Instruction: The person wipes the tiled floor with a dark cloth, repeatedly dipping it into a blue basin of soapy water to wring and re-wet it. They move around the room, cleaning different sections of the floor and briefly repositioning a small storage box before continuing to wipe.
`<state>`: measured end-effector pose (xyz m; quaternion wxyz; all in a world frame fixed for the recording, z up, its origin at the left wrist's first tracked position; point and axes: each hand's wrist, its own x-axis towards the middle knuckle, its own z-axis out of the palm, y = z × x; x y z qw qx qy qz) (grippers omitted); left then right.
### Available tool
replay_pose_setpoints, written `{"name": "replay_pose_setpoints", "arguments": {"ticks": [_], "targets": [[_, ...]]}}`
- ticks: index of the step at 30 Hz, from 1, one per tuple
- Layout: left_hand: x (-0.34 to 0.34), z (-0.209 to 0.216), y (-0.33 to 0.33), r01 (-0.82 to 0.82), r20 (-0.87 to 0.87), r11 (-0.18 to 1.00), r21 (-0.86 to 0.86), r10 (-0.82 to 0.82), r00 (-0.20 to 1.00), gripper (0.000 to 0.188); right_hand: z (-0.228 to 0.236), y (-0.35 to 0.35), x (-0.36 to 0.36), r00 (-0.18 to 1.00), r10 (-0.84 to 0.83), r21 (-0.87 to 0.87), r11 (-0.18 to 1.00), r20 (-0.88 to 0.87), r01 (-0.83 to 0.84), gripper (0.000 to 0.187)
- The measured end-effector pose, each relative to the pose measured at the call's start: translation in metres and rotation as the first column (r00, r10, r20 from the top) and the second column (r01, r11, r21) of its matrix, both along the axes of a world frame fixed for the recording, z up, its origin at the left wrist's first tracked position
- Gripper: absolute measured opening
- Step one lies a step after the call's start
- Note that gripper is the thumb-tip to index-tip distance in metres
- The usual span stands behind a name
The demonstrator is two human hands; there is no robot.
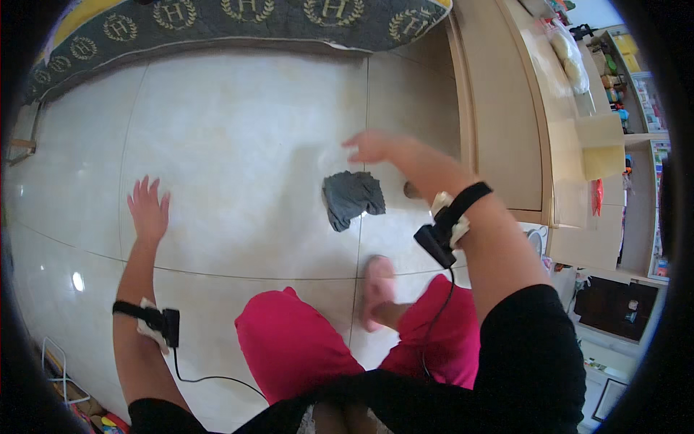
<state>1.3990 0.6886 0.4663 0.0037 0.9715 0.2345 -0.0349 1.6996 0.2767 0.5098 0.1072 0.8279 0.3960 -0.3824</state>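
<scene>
A crumpled dark grey cloth (350, 200) lies on the tiled floor in front of my legs. My right hand (371, 147) hovers just beyond its far edge, fingers stretched out to the left and a little apart, holding nothing. Whether any fingertip touches the cloth or floor is hard to tell. Well off to the left, my left hand (149, 211) is spread over bare tile with its fingers apart and nothing in it.
At the far side hangs a dark patterned bed cover (246, 22). A wooden cabinet (499, 108) stands along the right. One pink slipper (378, 286) is on my foot. A white metal rack (63, 376) sits at lower left. Both forearms carry strapped devices with cables.
</scene>
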Motion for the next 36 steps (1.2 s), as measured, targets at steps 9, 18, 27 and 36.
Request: {"name": "replay_pose_setpoints", "arguments": {"ticks": [9,18,27,36], "targets": [[0.137,0.095,-0.032,0.252,0.387,0.957,0.14,-0.288,0.876,0.042,-0.042,-0.026,-0.005,0.997,-0.034,0.33,0.942,-0.066,0.054,0.038],[0.005,0.122,0.03,-0.103,-0.167,0.926,0.362,0.173,0.971,0.043,-0.136,-0.084,-0.066,0.997,0.032,0.556,0.831,-0.068,0.011,0.042],[0.102,0.136,-0.027,0.192,-0.006,0.95,0.246,-0.196,0.98,0.043,-0.141,-0.097,-0.096,0.905,0.425,0.607,0.718,0.003,-0.339,0.066],[0.169,0.053,-0.078,0.248,-0.004,0.969,-0.005,-0.248,0.969,0.044,-0.184,-0.104,0.046,0.634,-0.555,0.497,0.817,0.538,0.293,0.07]]}}
